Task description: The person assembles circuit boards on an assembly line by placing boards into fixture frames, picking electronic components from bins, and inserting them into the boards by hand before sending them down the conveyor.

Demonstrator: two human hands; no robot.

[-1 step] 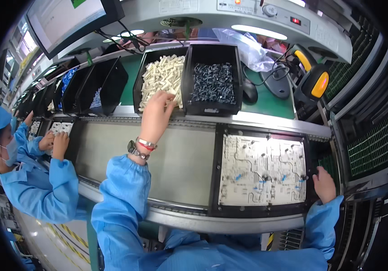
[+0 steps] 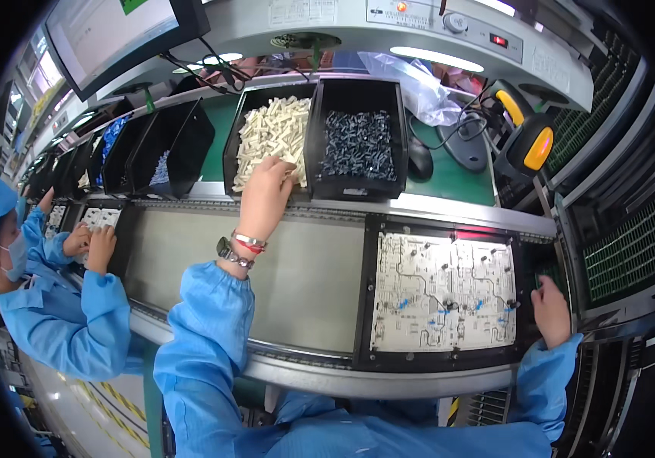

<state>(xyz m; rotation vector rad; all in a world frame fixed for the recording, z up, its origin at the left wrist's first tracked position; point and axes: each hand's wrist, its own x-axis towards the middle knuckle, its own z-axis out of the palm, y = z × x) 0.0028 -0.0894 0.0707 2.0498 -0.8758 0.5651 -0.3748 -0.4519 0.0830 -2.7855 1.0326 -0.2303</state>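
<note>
My left hand (image 2: 266, 195) reaches over the near edge of a black bin (image 2: 228, 164) filled with small cream-coloured plastic parts (image 2: 274, 130). Its fingers are bent and drawn together at the front of the pile; whatever lies between the fingertips is hidden. Lower right, my right hand (image 2: 551, 311) is beside the right edge of a black carrier frame (image 2: 368, 298), its fingers loosely bent and apart, with nothing visible in them. Within the frame lies a pale circuit board (image 2: 438, 282) bearing several blue and black components.
Another black bin (image 2: 362, 187) holds small dark parts. Behind it are a black mouse (image 2: 420, 159) and a yellow-black scanner (image 2: 530, 137). More bins (image 2: 171, 153) line the left, where a co-worker (image 2: 60, 305) handles a board. A metal rail (image 2: 434, 210) edges the conveyor (image 2: 304, 275).
My right hand has shifted slightly down and right. My left hand stays at the cream parts, almost unmoved.
</note>
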